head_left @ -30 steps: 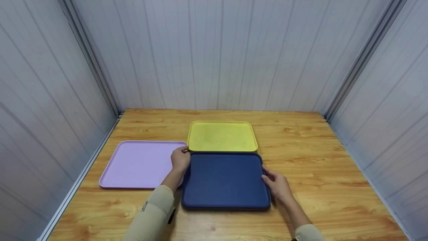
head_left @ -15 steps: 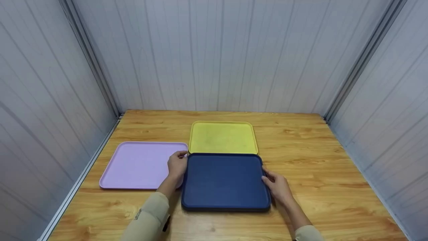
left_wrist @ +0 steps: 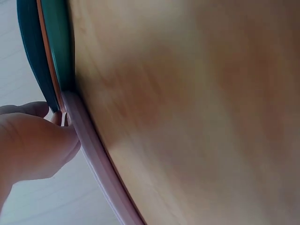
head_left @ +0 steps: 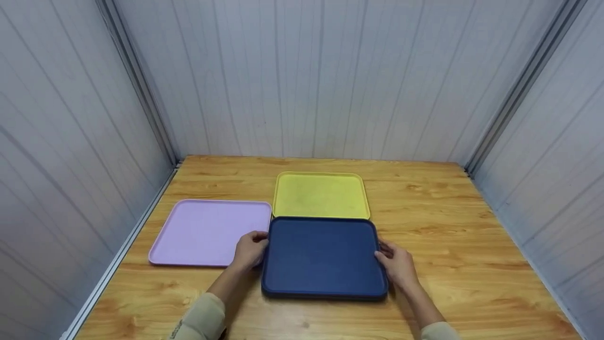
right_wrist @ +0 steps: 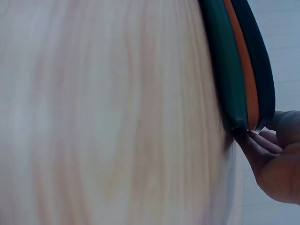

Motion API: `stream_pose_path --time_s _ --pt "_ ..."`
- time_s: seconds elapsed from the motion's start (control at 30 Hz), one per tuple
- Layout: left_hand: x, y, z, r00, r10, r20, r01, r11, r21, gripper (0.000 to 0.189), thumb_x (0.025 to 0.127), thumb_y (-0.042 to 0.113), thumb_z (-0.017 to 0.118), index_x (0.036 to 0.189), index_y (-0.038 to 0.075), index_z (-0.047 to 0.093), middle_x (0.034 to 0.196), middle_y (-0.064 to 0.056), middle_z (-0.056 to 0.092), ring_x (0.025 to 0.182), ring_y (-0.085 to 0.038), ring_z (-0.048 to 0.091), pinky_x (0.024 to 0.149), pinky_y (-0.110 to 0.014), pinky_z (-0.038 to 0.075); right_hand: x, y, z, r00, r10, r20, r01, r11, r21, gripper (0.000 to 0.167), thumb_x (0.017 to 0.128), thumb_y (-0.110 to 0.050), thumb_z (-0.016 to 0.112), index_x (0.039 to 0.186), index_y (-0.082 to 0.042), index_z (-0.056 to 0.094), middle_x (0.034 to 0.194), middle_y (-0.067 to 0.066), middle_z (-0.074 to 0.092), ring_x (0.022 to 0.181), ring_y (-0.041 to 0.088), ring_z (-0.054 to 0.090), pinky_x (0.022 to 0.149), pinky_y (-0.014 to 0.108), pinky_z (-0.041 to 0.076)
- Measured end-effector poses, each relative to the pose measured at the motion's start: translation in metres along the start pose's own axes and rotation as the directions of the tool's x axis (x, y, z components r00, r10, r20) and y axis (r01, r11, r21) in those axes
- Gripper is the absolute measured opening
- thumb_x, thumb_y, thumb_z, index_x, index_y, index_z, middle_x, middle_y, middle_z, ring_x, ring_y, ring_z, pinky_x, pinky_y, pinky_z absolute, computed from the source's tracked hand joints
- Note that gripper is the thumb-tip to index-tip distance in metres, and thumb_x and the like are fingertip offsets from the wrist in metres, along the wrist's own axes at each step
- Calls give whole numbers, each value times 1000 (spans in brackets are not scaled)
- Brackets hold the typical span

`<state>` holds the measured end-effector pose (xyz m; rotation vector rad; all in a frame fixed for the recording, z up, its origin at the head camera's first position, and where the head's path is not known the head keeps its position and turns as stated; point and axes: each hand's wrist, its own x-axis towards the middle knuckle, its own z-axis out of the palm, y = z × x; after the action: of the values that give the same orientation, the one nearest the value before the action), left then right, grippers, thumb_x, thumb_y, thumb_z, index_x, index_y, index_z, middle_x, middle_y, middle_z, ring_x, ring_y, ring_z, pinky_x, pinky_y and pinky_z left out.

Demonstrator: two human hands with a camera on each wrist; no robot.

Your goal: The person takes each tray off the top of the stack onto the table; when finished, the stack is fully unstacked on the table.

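A stack of trays lies flat on the wooden table, with a navy blue tray (head_left: 324, 257) on top. Both wrist views show its layers edge-on: an orange tray (right_wrist: 245, 70) sits beneath the navy one, and a green tray (right_wrist: 224, 61) is lowest. At the stack's left edge my left hand (head_left: 250, 250) has thumb and fingers at the rims, overlapping the lilac tray (head_left: 212, 231) in the head view. My right hand (head_left: 398, 267) grips the right edge, thumb at the navy rim and fingers lower down. Some left fingertips are hidden behind the rims.
A yellow tray (head_left: 321, 194) lies directly behind the stack, its near edge close to the navy rim. The lilac tray is at the left, close alongside. White panel walls (head_left: 302, 80) enclose the wooden table (head_left: 448, 226) at the back and sides.
My left hand has slid along the stack's left edge from the far corner towards me. The right hand keeps its place at the right edge. The head view has shifted slightly.
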<state>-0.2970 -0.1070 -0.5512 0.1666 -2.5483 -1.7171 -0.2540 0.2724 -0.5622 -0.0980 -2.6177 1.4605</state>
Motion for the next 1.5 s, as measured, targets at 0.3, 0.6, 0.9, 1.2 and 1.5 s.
stream_pose_path --time_s 0.3,0.6,0.9,1.2,1.5 --pt "-19 -7 -12 996 -23 81 29 997 -69 25 90 1 67 113 -8 68 98 -13 69 89 -22 63 78 -32 53 -8 -8 -3 999 27 -28 -31 992 -123 30 87 -2 75 113 12 70 93 13 71 87 29 68 73 39 57" --pt "-20 -11 -13 994 -7 105 17 995 -100 29 87 -2 72 113 -10 67 95 -13 69 89 -22 64 77 -32 54 -13 -19 -4 999 33 -40 -42 972 -233 23 87 -1 75 107 11 73 86 9 70 85 26 65 76 42 55" --pt "-21 -10 -9 998 10 65 -4 997 -80 20 91 -2 65 108 -10 69 94 -13 68 84 -20 61 71 -27 51 -11 -20 -10 998 52 -33 -58 969 -239 21 90 0 69 106 14 70 89 14 71 87 28 67 77 44 56" --pt "-19 -9 -9 993 4 116 7 996 -92 34 81 -12 68 115 -12 66 97 -16 66 91 -24 60 76 -29 52 -9 -20 -18 998 67 9 -62 967 -247 26 94 0 63 115 15 64 87 11 67 79 24 63 69 39 53" --pt "-19 -9 -8 990 -17 142 19 1000 -13 45 79 -10 72 124 -11 64 111 -16 66 106 -30 57 93 -42 49 -10 -11 -27 987 142 68 -132 982 -138 31 99 -2 57 124 16 57 101 26 70 87 31 69 73 43 56"
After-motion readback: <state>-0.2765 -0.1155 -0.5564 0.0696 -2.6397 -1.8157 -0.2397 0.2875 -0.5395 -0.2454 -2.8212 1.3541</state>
